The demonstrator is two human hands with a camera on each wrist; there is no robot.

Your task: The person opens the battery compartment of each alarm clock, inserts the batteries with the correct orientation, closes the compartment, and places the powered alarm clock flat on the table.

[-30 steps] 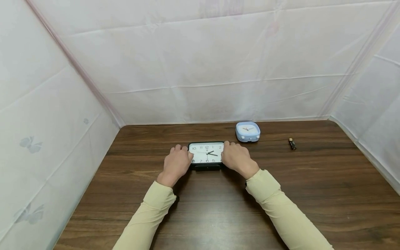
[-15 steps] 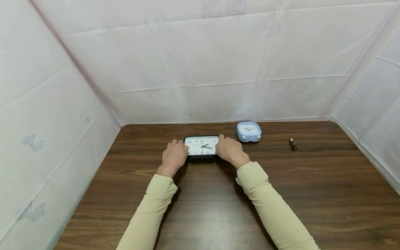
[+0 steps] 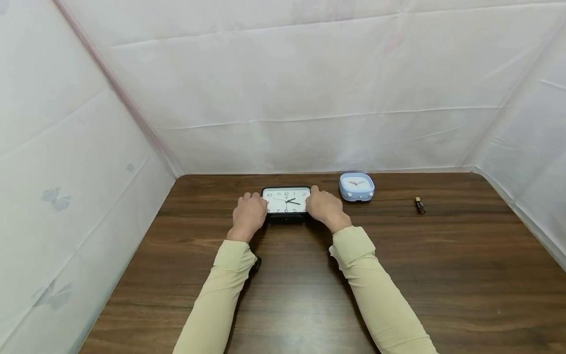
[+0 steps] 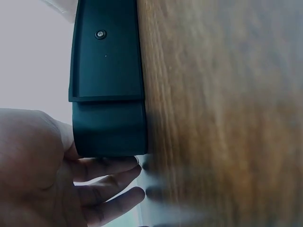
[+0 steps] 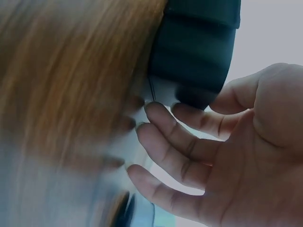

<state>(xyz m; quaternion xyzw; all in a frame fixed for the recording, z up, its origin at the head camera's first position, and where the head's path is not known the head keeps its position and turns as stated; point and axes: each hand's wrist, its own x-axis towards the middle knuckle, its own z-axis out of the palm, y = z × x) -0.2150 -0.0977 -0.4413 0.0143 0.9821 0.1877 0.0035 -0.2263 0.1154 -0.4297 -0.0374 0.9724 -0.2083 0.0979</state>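
A black rectangular clock (image 3: 286,200) with a white numbered dial lies face up on the brown wooden table, near its far side. My left hand (image 3: 249,212) grips its left end and my right hand (image 3: 324,207) grips its right end. In the left wrist view, the clock's dark side (image 4: 108,66) shows a small screw, close against the wood. There the left fingers (image 4: 106,189) reach past the end of the case. Seen from the right wrist, the thumb and fingers (image 5: 180,151) of my right hand curl around the clock's black end (image 5: 189,61).
A light blue alarm clock (image 3: 356,195) stands to the right of the black one, near the table's back edge. Farther right lies a small black battery (image 3: 419,205) with a gold end. White sheeting (image 3: 283,88) walls in the back and both sides of the wooden table (image 3: 442,285).
Both hands have moved the black clock away toward the back of the table and a little left, mostly in the first half second. The blue clock and battery stay put.
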